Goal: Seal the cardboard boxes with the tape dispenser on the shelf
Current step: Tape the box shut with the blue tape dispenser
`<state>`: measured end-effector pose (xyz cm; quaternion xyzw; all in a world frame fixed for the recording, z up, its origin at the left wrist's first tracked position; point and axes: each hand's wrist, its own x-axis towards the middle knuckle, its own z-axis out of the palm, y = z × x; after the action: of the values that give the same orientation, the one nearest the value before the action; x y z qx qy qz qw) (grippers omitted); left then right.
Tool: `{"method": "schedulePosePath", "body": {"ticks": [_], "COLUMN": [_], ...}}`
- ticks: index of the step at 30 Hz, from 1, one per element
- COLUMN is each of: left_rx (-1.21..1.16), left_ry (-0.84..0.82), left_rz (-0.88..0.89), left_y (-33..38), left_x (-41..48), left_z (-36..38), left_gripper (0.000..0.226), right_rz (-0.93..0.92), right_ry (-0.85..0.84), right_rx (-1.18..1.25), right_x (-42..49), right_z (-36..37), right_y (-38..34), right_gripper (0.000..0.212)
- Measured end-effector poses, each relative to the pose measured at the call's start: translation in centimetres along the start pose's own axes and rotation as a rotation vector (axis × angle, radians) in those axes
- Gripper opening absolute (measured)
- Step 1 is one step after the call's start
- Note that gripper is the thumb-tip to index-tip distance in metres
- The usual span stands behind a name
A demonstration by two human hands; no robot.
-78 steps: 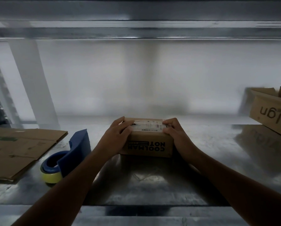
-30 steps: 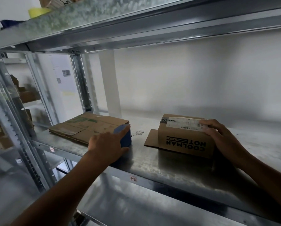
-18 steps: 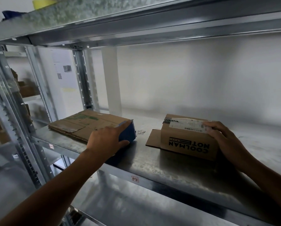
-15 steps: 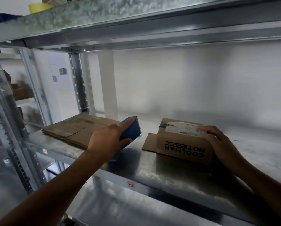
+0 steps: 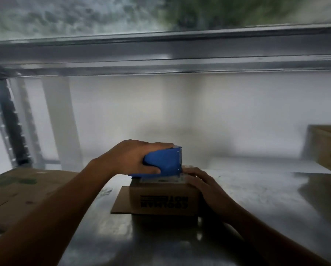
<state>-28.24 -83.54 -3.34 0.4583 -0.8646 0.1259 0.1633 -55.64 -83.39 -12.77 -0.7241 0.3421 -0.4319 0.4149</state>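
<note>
Gripping a blue plastic tape dispenser (image 5: 166,162) in the left hand (image 5: 130,158), fingers over its top and thumb along its side, right at the top of a small brown printed cardboard box (image 5: 163,200). Standing the box on a galvanised metal shelf (image 5: 256,208). Laying the right hand (image 5: 203,183) with relaxed fingers over the box's top right edge.

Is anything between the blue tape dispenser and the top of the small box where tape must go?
Nothing visible lies under the tape dispenser, which the left hand holds just over the box. Only the right hand rests on the box's right top edge, beside the dispenser's toothed end.
</note>
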Motion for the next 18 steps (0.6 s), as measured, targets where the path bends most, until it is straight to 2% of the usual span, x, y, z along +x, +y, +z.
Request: {"method": "schedulePosePath", "body": {"ticks": [4,7,9,14,18], "left_rx": [-0.035,-0.034,-0.019,-0.051,-0.042], "left_ry": [0.101,0.159,0.192,0.198,0.199], "left_rz": [0.030,0.058,0.072,0.114,0.140], "left_y": [-0.3,-0.4,-0.4,-0.5,-0.8], "left_x": [0.5,0.6,0.7,0.4,0.0], "left_z": [1.4,2.0,2.1,2.3,2.4], "left_gripper": [0.080,0.080,0.079,0.078,0.077], "right_rz": [0.084,-0.012,-0.062,-0.054,-0.027], "right_ry": [0.102,0.212,0.160,0.028,-0.027], "right_rx": [0.219,0.023,-0.043,-0.011,0.148], "right_x": [0.7,1.8,2.7,4.8,5.3], "right_z": [-1.0,-2.4,-3.1,-3.2,-2.5], "right_y": [0.9,0.9,0.3,-0.7,0.2], "right_gripper": [0.023,0.025,0.025,0.030,0.028]}}
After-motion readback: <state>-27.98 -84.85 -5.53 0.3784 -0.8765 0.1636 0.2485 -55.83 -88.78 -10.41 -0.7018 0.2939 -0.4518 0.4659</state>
